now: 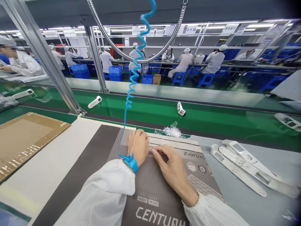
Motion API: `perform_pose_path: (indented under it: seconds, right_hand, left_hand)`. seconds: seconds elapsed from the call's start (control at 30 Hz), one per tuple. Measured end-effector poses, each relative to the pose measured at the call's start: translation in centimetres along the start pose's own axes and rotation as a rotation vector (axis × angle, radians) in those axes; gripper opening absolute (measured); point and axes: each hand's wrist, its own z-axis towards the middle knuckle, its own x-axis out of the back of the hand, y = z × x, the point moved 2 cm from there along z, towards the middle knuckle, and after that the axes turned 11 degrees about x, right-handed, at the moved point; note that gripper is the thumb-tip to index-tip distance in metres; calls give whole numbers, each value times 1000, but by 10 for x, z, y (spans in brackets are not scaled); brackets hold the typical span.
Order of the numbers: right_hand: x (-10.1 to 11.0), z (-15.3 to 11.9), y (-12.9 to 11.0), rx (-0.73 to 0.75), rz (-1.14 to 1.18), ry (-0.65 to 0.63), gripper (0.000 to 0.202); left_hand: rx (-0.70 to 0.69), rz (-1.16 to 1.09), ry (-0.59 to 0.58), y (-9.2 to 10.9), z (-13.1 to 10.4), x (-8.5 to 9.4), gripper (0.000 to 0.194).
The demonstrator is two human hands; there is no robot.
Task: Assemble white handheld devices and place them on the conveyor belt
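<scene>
Left hand (138, 147) and right hand (172, 168) both curl over a flat dark-grey printed cardboard box (156, 179), tbh can't tell if they're pinching anything. Box lies beside long white plastic casings (244, 164).

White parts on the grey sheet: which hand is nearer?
Right hand, left of the white parts across a gap; the left hand is farther left, beyond it.

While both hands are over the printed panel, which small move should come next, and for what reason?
Perhaps the right hand should reach for the nearest white part: several such parts lie just to its right, while neither it nor the left hand visibly holds one over the panel.
</scene>
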Motion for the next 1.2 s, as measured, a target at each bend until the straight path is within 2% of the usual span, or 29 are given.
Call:
perform_pose_path:
  seconds: [0.1,0.17,0.27,0.33,0.4,0.47,0.5,0.57,0.63,0.73,0.8,0.87,0.93,1.0,1.03,1.1,1.13,1.2]
  right_hand:
    - [9,3,1,-33,-9,-82,21]
    - [21,12,3,-60,44,-197,21]
    - [46,41,15,-95,187,-405,25]
    - [64,70,36,-146,249,-441,32]
    - [81,105,66,-232,201,-295,37]
    - [93,137,100,-309,-52,-50,33]
    - [95,151,116,-327,-143,33,30]
    - [90,172,141,-333,-269,154,28]
    - [78,184,159,-330,-317,217,30]
    - [62,189,170,-330,-344,292,30]
    - [58,189,165,-309,-331,332,32]
    - [63,188,150,-261,-293,366,37]
    - [76,181,125,-185,-149,410,40]
    - [88,168,93,-116,90,411,41]
    - [92,158,76,-97,218,373,41]
    - [92,133,45,-116,421,204,43]
    - [87,119,33,-138,495,114,44]
    - [74,90,19,-176,576,8,43]
  left_hand:
    - [-19,2,-35,2,-2,0,11]
    - [-16,-6,-47,2,-3,2,11]
    - [-8,-24,-62,1,-3,4,12]
    - [-1,-30,-74,0,-2,5,15]
    - [14,-34,-85,0,-1,6,16]
    - [30,-33,-101,0,0,8,16]
    - [39,-32,-110,1,0,9,17]
    - [49,-28,-117,1,0,11,18]
    - [51,-31,-103,1,0,12,18]
    - [50,-58,-73,-1,0,9,16]
    - [56,-94,-55,-2,1,7,14]
    - [62,-155,-31,-3,3,7,12]
    - [64,-254,16,-3,6,10,11]
    - [54,-377,92,0,7,15,14]
    - [43,-436,128,1,7,18,20]
    - [18,-532,166,5,5,24,36]
    - [6,-570,144,7,5,27,43]
    - [-21,-608,-15,10,3,28,42]
